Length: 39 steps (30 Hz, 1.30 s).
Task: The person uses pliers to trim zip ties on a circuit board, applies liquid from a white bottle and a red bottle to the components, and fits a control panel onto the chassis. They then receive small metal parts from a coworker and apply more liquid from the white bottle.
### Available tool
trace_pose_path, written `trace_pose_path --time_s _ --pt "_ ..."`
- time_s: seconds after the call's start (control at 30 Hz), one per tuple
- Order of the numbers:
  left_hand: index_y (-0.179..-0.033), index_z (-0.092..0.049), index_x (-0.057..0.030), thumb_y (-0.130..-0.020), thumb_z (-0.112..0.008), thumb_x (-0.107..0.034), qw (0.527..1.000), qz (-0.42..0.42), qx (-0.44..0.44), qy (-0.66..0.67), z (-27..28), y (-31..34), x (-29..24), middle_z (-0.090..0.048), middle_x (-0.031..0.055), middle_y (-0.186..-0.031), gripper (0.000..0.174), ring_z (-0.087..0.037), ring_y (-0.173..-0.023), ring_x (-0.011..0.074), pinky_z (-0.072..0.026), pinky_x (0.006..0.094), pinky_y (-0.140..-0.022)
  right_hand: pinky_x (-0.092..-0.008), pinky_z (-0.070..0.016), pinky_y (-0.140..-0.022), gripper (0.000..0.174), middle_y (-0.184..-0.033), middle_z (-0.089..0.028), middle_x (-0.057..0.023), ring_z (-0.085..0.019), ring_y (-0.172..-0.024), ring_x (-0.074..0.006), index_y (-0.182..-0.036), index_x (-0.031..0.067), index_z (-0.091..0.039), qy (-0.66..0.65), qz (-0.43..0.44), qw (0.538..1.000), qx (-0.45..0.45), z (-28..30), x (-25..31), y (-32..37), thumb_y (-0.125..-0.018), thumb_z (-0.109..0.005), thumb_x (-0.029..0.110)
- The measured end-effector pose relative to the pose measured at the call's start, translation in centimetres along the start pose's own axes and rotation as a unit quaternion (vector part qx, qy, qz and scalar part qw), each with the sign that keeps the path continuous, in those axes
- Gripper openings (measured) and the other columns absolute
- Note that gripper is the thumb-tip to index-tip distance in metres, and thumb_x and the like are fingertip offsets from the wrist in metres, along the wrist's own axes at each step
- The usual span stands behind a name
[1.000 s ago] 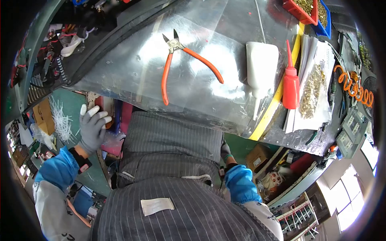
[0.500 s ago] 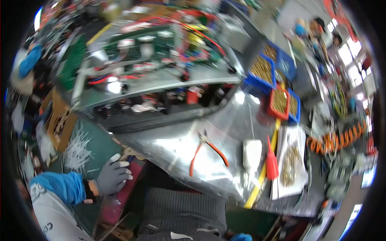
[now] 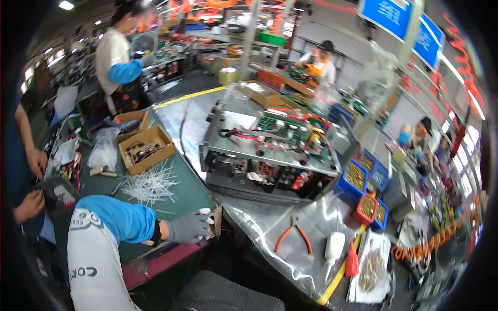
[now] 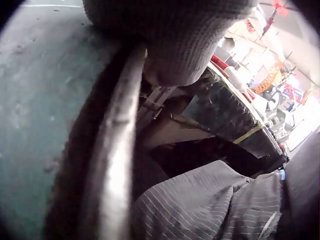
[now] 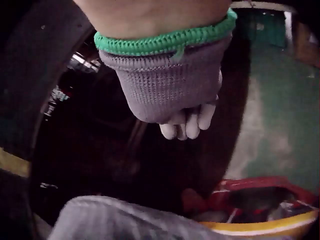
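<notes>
Head view is showing the left hand (image 3: 189,228) lying on the near right corner of the green-topped table (image 3: 181,199), grey glove flat and its white-tipped fingers (image 3: 206,217) reaching over the corner. Left wrist view is looking out from under the palm: the glove is pressing down on the table's metal edge (image 4: 117,150), with the striped cloth (image 4: 210,205) of the person's lap below. Those fingers are looking nearly straight, so the hand is resting on the edge rather than clutching it, though the thumb is hidden. Right wrist view is finding the right hand (image 5: 172,95) hanging low in the dark space under the bench, its fingertips (image 5: 187,125) loosely curled together and holding nothing.

By my judgement this is a bracing pause, and no tool is being handled. Orange-handled cutters (image 3: 293,236) are lying well apart to the right on a clear plastic sheet (image 3: 259,217), with a white bottle (image 3: 333,248) and a red bottle (image 3: 352,260) just beyond. A heap of white cable ties (image 3: 150,184) is lying on the green top beyond the left hand. Taking up the cutters would call for lifting a hand off the edge and carrying it rightward across the gap.

In its blue sleeve (image 3: 122,220), the left forearm is coming in from the left, wrist level and palm down.
</notes>
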<state>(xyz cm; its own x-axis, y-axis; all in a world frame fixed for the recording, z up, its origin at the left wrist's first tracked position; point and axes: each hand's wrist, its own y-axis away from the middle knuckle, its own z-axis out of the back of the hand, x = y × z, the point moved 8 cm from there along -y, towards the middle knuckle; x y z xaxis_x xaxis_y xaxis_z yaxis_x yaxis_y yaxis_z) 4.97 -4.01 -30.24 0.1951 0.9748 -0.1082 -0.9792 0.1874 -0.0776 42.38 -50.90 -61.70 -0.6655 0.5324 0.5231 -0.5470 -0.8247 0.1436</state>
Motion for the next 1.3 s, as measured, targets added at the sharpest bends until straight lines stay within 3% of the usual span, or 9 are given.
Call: trace_pose_path --time_s 0.13,0.17,0.2,0.47,0.7,0.87,0.93,1.13,1.3 --pt "-0.089 -0.065 -0.0185 -0.078 -0.065 -0.021 0.998 -0.057 -0.026 0.009 0.5 -0.4 -1.0 -0.063 0.0008 -0.102 0.011 -0.054 -0.118 0.0241 -0.0327 0.0513 -0.112 -0.0339 -0.0544 -0.071 0.017 -0.082 -0.071 -0.009 -0.064 -0.072 -0.0196 -0.092 0.0115 -0.074 0.002 -0.145 0.989 -0.028 -7.4 1.6 24.5 -0.094 -0.061 0.022" --pt "-0.09 -0.065 -0.0179 -0.078 -0.066 -0.02 0.999 -0.047 -0.019 -0.019 0.7 -0.6 -1.1 -0.063 0.0014 -0.099 0.012 -0.055 -0.116 0.0243 -0.0325 0.0512 -0.112 -0.0387 -0.0553 -0.076 0.022 -0.092 -0.073 -0.0167 -0.071 -0.084 -0.028 -0.09 0.0014 -0.074 -0.212 -0.339 0.902 -0.161 -7.1 -0.7 26.2 -0.09 -0.058 0.015" --pt "-0.09 -0.064 -0.0174 -0.078 -0.066 -0.02 0.998 -0.029 -0.019 -0.046 1.0 -0.9 -1.1 -0.062 0.0019 -0.097 0.013 -0.056 -0.113 0.0244 -0.0323 0.0512 -0.112 -0.036 -0.0557 -0.077 0.017 -0.091 -0.074 -0.0135 -0.071 -0.084 -0.0259 -0.093 0.0022 -0.074 -0.205 -0.334 0.904 -0.17 -0.7 7.9 23.5 -0.087 -0.062 0.012" --pt "-0.092 -0.066 -0.0141 -0.077 -0.065 -0.025 0.987 -0.078 0.04 -0.135 0.6 -2.2 -4.2 -0.06 0.0036 -0.093 0.019 -0.056 -0.108 0.0239 -0.0265 0.0485 -0.118 -0.0353 -0.0565 -0.083 0.022 -0.106 -0.071 -0.0112 -0.071 -0.094 -0.0281 -0.105 0.0059 -0.068 -0.168 0.06 0.979 -0.096 14.0 34.0 13.8 -0.086 -0.06 0.0" --pt "-0.106 -0.068 -0.0051 -0.083 -0.063 -0.026 0.991 -0.127 0.023 0.04 -6.2 -9.0 -12.9 -0.064 0.0113 -0.1 0.031 -0.06 -0.1 0.0298 -0.0461 0.0423 -0.093 -0.0394 -0.0542 -0.084 0.02 -0.109 -0.07 -0.0128 -0.067 -0.097 -0.0331 -0.102 0.0048 -0.067 -0.055 0.168 0.962 -0.206 20.5 38.7 8.1 -0.084 -0.06 -0.001" --pt "-0.123 -0.062 -0.0086 -0.095 -0.058 -0.031 0.957 0.011 -0.004 0.291 -13.2 -11.9 -16.2 -0.062 0.0161 -0.116 0.037 -0.062 -0.108 0.034 -0.0516 0.0431 -0.092 -0.041 -0.0519 -0.086 0.019 -0.116 -0.065 -0.0138 -0.064 -0.102 -0.0335 -0.103 0.0058 -0.067 0.013 0.189 0.933 -0.306 22.8 39.8 5.3 -0.085 -0.063 0.003" --pt "-0.126 -0.061 -0.0034 -0.095 -0.06 -0.03 0.903 0.12 0.02 0.412 -15.5 -12.2 -16.7 -0.065 0.0144 -0.119 0.04 -0.069 -0.096 0.0255 -0.0552 0.0372 -0.086 -0.0408 -0.0517 -0.087 0.019 -0.117 -0.064 -0.0151 -0.063 -0.104 -0.0356 -0.105 0.0052 -0.066 0.032 0.196 0.931 -0.306 22.2 39.5 4.6 -0.086 -0.063 0.005" --pt "-0.13 -0.055 0.0034 -0.103 -0.052 -0.02 0.326 0.288 0.093 0.896 -30.2 -8.6 -20.9 -0.063 0.0127 -0.121 0.036 -0.065 -0.103 0.021 -0.0541 0.0339 -0.094 -0.0398 -0.0509 -0.087 0.017 -0.108 -0.064 -0.0156 -0.063 -0.103 -0.0358 -0.106 0.0033 -0.066 -0.123 0.123 0.948 -0.267 19.8 36.4 2.8 -0.091 -0.06 0.007" --pt "-0.117 -0.062 -0.0011 -0.099 -0.058 -0.022 0.126 0.272 -0.048 0.953 -33.0 -5.6 -19.4 -0.066 0.0131 -0.104 0.028 -0.065 -0.097 0.0274 -0.0553 0.0414 -0.085 -0.037 -0.0532 -0.074 0.016 -0.093 -0.067 -0.0136 -0.068 -0.083 -0.0322 -0.104 0.0069 -0.07 -0.131 0.059 0.939 -0.313 19.7 35.7 2.6 -0.09 -0.063 0.013"
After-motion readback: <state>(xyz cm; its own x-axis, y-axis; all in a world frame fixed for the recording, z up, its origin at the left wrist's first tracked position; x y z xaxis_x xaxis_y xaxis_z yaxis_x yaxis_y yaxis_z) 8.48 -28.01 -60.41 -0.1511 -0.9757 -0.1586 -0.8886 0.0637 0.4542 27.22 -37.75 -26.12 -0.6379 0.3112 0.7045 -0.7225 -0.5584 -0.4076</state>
